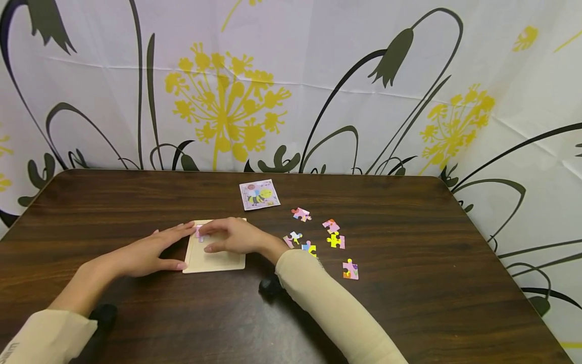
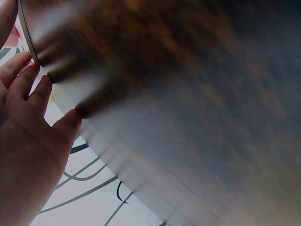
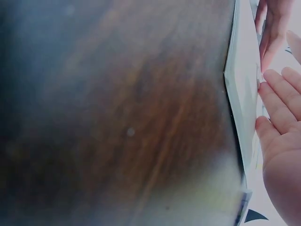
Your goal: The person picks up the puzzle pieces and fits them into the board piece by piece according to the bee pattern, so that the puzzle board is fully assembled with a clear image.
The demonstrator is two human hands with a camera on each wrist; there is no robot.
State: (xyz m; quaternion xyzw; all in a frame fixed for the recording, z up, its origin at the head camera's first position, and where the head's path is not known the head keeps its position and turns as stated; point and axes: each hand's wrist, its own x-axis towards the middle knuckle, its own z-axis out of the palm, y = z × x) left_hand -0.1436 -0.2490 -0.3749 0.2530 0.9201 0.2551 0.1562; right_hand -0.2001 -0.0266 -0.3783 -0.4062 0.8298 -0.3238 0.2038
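A pale square puzzle tray lies on the table left of the middle. In its upper left corner is a pink-and-purple jigsaw piece, partly covered by fingers. My right hand reaches over the tray, its index fingertip right at that piece and the thumb lower, over the bare tray floor. The left hand rests along the tray's left edge, fingers stretched to the upper corner and thumb at the lower one. In the right wrist view the right hand's fingers look extended above the tray's side.
Several loose jigsaw pieces are scattered right of the tray, some partly behind the right forearm. Farther back lies a square picture card with a bee. A patterned curtain hangs behind the dark wooden table.
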